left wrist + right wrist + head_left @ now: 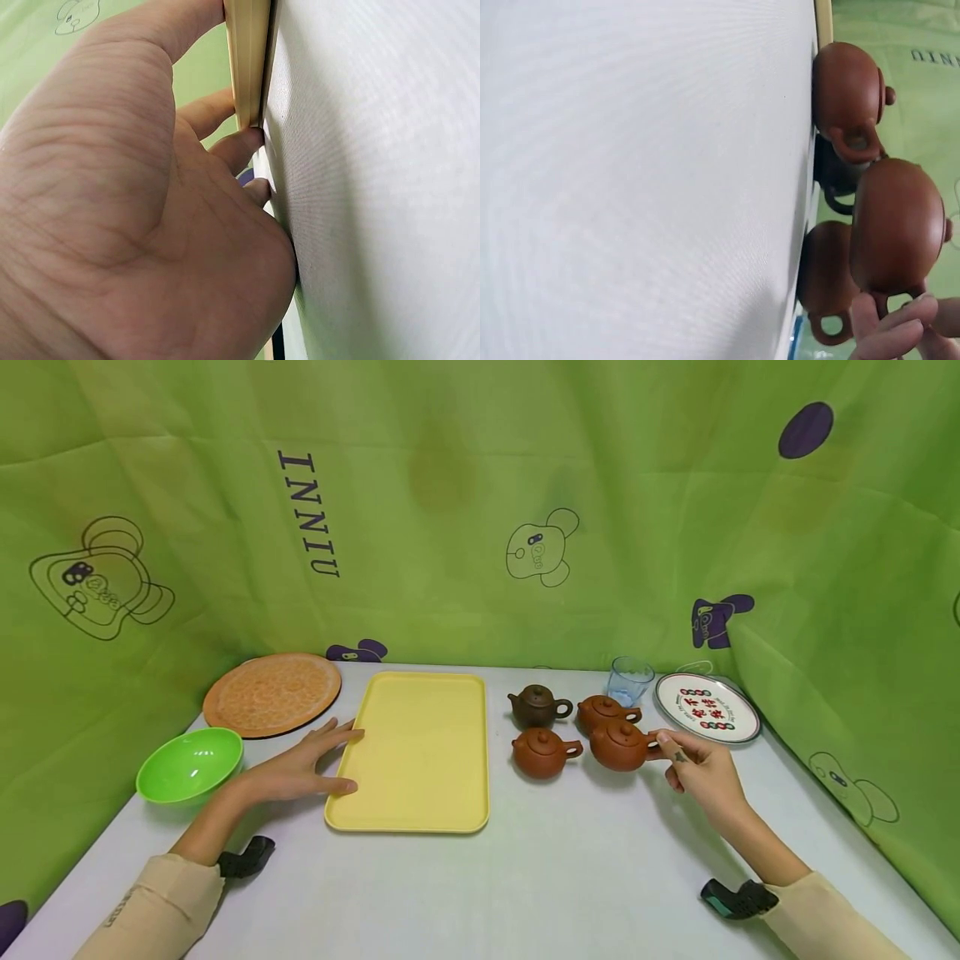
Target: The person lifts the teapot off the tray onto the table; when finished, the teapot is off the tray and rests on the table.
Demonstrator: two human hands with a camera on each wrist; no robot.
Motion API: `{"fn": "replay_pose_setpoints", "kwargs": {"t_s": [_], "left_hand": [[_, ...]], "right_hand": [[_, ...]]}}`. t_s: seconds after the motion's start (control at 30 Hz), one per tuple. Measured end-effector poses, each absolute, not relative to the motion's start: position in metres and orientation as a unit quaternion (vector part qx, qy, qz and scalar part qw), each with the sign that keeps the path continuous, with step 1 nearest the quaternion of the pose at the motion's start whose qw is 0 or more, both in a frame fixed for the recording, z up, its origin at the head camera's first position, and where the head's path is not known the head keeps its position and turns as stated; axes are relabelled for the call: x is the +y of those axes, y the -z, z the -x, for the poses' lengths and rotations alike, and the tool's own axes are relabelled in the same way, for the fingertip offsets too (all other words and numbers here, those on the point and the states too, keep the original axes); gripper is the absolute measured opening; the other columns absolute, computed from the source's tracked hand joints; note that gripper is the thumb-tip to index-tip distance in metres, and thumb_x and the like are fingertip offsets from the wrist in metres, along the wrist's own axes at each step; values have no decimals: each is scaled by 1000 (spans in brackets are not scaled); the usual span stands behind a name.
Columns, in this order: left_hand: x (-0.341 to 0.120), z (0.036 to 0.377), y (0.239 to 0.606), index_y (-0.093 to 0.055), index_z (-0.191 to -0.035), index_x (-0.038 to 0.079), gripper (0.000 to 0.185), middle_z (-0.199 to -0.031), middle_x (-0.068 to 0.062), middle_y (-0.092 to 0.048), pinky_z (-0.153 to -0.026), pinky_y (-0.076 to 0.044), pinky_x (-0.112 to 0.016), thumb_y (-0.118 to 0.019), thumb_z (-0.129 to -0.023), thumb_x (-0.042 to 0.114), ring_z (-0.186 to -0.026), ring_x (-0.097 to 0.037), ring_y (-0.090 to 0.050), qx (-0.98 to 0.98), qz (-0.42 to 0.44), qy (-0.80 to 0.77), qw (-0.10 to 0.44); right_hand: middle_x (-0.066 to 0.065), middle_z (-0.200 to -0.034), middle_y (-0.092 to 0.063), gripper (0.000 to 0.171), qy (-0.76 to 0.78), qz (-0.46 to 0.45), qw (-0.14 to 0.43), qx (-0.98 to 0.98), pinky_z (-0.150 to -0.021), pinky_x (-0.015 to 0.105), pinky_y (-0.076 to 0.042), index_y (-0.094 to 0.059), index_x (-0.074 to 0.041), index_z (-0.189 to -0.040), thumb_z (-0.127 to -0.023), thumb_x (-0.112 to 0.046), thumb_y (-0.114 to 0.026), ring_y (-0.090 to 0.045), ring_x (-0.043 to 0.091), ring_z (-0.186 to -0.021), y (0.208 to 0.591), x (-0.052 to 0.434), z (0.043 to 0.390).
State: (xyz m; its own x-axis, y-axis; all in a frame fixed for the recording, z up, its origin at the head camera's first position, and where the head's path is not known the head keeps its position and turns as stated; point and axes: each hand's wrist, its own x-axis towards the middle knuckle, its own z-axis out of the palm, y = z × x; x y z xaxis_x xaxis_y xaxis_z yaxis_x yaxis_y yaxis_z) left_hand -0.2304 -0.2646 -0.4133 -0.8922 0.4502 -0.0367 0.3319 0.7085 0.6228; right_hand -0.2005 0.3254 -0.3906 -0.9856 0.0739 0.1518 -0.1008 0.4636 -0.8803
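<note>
My right hand (pixel 705 777) pinches the handle of a reddish-brown clay teapot (pixel 618 747); in the right wrist view this teapot (pixel 896 225) hangs clear of the tabletop. Left of it sits a similar reddish teapot (pixel 542 755), and another reddish teapot (pixel 597 710) stands just behind, partly covered. A dark brown teapot (pixel 537 707) is at the back of the group. Across the table, my left hand (pixel 300 768) spreads its thumb and fingers along the left rim of a yellow rectangular tray (pixel 412 752). The left wrist view shows its fingertips at the tray's edge (pixel 251 60).
Behind the teapots stands a clear blue glass (pixel 628 681), beside a white plate (pixel 707 707) with red and green print. At left are a green bowl (pixel 191 767) and a round orange-brown mat (pixel 272 695). Green patterned cloth walls (pixel 450 527) enclose the white table (pixel 487 893).
</note>
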Motion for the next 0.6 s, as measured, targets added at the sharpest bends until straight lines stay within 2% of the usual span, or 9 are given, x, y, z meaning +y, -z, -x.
{"fn": "replay_pose_setpoints", "kwargs": {"t_s": [0.3, 0.6], "left_hand": [[-265, 231, 415, -42, -162, 12, 88, -177, -24, -16, -122, -3, -83, -81, -91, 47, -163, -56, -2, 920, -212, -315, 93], [-265, 231, 414, -40, -163, 12, 89, -177, -24, -16, -122, -4, -84, -80, -91, 48, -163, -55, -1, 921, -207, -315, 99]], "right_hand": [[-22, -85, -77, 49, -510, -1, 51, -859, -51, 25, -47, -64, 7, -138, -111, -33, -57, -55, 5, -54, 397, 333, 205], [-6, -89, -82, 50, -481, 15, 32, -876, -50, 26, -44, -65, 4, -139, -111, -37, -55, -54, 5, -53, 402, 335, 206]]}}
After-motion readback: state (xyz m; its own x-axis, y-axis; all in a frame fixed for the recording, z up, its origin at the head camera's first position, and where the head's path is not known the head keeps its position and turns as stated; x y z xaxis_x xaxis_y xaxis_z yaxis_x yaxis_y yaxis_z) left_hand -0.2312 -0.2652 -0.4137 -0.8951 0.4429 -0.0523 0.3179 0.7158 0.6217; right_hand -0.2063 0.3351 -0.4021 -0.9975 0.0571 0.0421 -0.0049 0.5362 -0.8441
